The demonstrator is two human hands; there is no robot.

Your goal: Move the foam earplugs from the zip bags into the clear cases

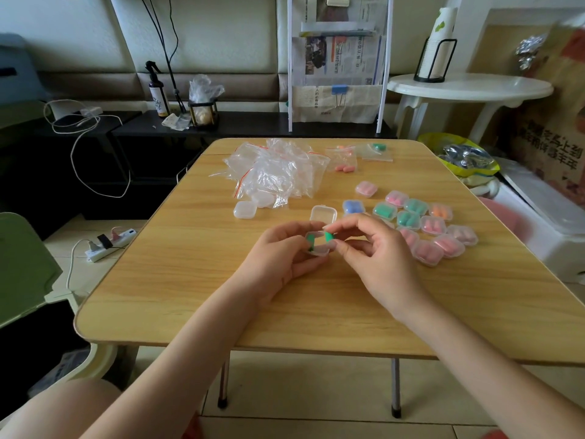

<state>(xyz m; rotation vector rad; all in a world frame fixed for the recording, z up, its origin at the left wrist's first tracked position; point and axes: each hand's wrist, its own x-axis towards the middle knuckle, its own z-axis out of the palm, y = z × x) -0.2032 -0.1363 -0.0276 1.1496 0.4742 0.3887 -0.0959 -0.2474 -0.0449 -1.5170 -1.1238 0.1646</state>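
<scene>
**Green earplugs going into an open case at mid-table**

We see a wooden surface [316, 296] carrying everything. The largest item on it is a heap of empty zip bags [275, 169] at the far left-centre, with two closed empty clear cases [244, 210] at its near edge. Just right of the heap lie two zip bags that hold earplugs: one with pink and orange ones [342, 160], one with green ones [376, 151]. On the right side sits a cluster of filled cases [424, 226], touching one another, holding pink, green, orange and blue earplugs.

At the centre, our left hand [281, 258] holds an open clear case [319, 243] just above the surface, fingers curled around its base, lid tipped back. One green earplug [309, 241] already sits in it. Our right hand [380, 258] pinches a second green earplug [329, 237] between thumb and forefinger, at the case's right rim.
</scene>
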